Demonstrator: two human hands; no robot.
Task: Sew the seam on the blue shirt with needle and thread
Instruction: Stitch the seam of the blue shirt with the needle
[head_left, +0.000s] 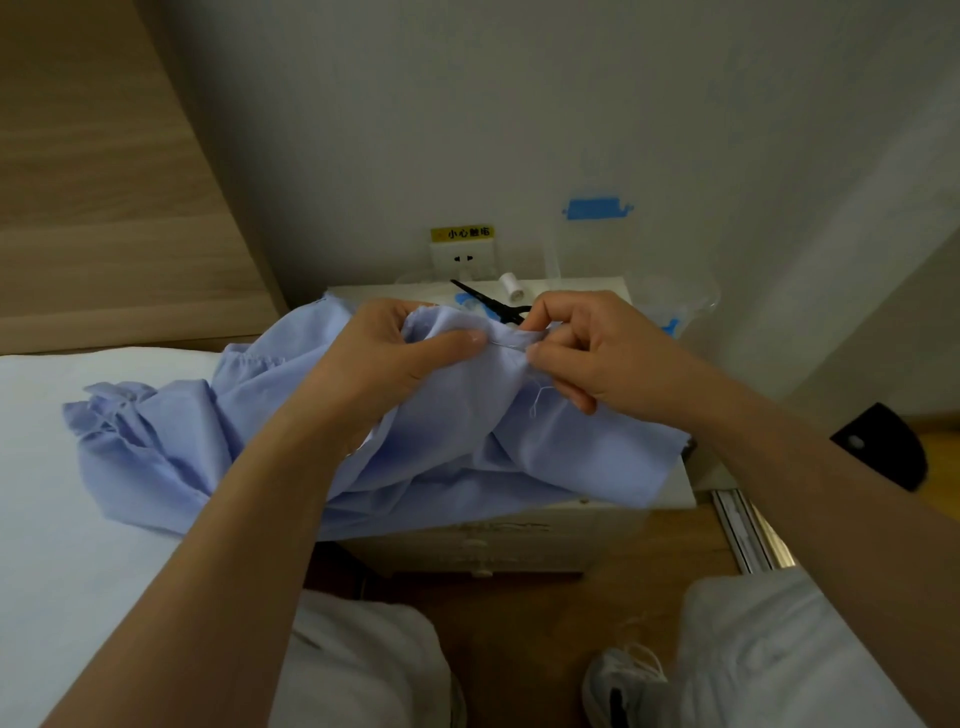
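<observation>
The left hand (384, 364) grips a fold of the blue shirt (447, 431), thumb pressed on top. Just beside that thumb, the right hand (587, 353) pinches the needle (506, 344) against the cloth. Thread (535, 402) dangles below its fingers.

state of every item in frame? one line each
blue shirt: crumpled, draped over nightstand and bed
left hand: grips the blue shirt fold
right hand: pinches the needle at the seam
needle: lies along the seam, between the hands
scissors: closed, lying on nightstand
thread spool: on nightstand behind scissors
wall socket: nothing plugged in
drawer: shut
</observation>
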